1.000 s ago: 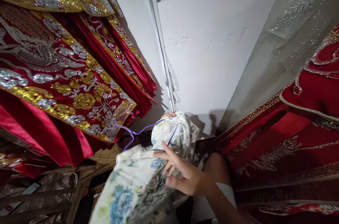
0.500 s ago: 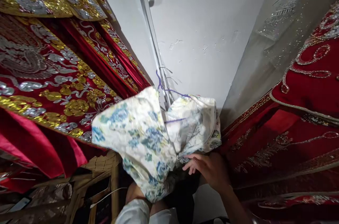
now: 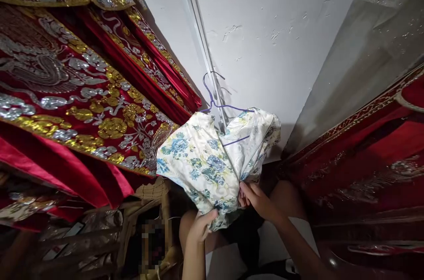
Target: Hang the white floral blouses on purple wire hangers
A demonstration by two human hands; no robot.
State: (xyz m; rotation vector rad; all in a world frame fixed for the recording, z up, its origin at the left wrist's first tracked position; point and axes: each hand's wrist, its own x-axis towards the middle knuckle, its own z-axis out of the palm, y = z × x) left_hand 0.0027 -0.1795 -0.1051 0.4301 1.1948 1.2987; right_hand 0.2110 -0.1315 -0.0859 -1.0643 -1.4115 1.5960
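A white floral blouse [image 3: 202, 165] with blue flowers and green leaves hangs in front of me on a thin purple hanger [image 3: 228, 107]. Its hook sits close by a narrow metal strip. The front panels cross, and the right one falls partly open, showing the pale inside. My left hand [image 3: 202, 226] is closed on the blouse's lower left part, thumb on top of the cloth. With its fingers pinched on the front panel's edge, my right hand [image 3: 253, 198] grips the blouse at the lower right. The fingers behind the cloth are hidden.
Red garments with gold and silver sequins [image 3: 112, 127] hang at the left. More dark red embroidered cloth [image 3: 351, 174] is at the right, beside a sheer sparkling fabric [image 3: 347, 54]. A pale wall with a metal strip [image 3: 200, 28] stands ahead. A wooden rack [image 3: 132, 231] is at the lower left.
My left hand has come into view, holding the blouse's lower part. My right hand has closed on the front edge. The blouse has shifted right and hangs flatter, with more of the hanger showing.
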